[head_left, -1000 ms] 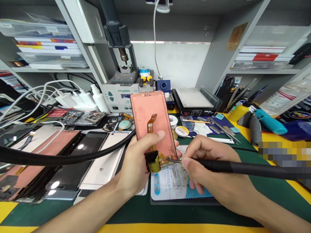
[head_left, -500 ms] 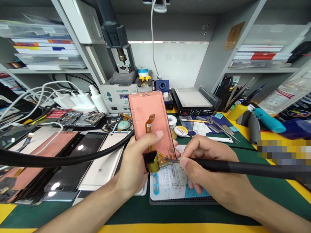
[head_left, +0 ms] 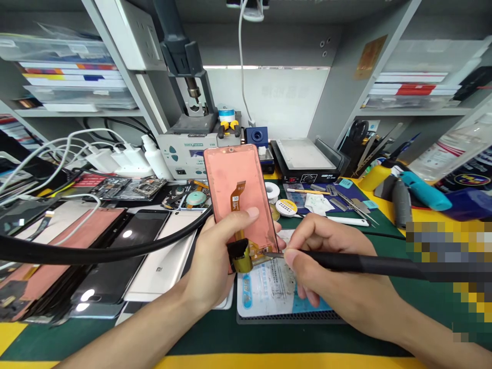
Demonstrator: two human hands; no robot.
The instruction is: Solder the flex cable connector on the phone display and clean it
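While left hand [head_left: 217, 264] grips a phone display [head_left: 234, 179], right hand [head_left: 330, 266] pinches a soldering iron [head_left: 365, 263], Mi phone [head_left: 158, 261] nearby

"MI" logo [head_left: 158, 268] on wht phone back [head_left: 163, 251]

The whole scene, phone screen panel [head_left: 234, 174] included, now sits slightly further left in the head view.

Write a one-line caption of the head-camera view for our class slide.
Left hand holds a phone display panel with an orange flex cable, right hand a soldering iron at its lower edge.
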